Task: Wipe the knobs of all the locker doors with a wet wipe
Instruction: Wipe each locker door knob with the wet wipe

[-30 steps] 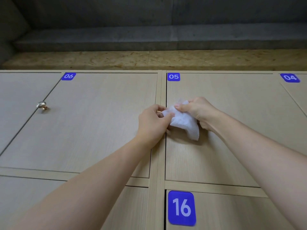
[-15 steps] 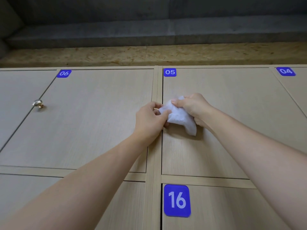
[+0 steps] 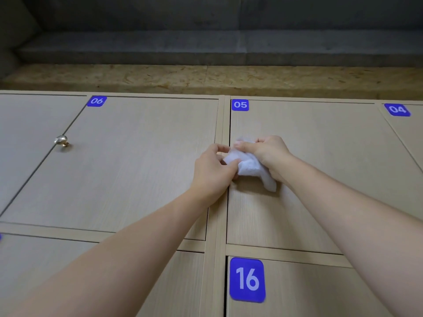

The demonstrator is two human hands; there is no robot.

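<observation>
Pale wooden locker doors fill the view, numbered 06 (image 3: pixel 97 101), 05 (image 3: pixel 240 105), 04 and 16, with a brass knob (image 3: pixel 61 140) far left. At the seam between doors 06 and 05, the right hand (image 3: pixel 266 154) grips a crumpled white wet wipe (image 3: pixel 249 167) (one tail hanging loose). The left hand (image 3: pixel 211 172), fingers curled, pinches the wipe's left edge, both forearms stretched forward; any knob beneath is hidden.

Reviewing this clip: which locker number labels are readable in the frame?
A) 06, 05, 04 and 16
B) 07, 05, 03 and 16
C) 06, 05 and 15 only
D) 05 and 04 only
A: blue labels read 06, 05 and 04 along the top row, and 16 on the door below 05.
</observation>
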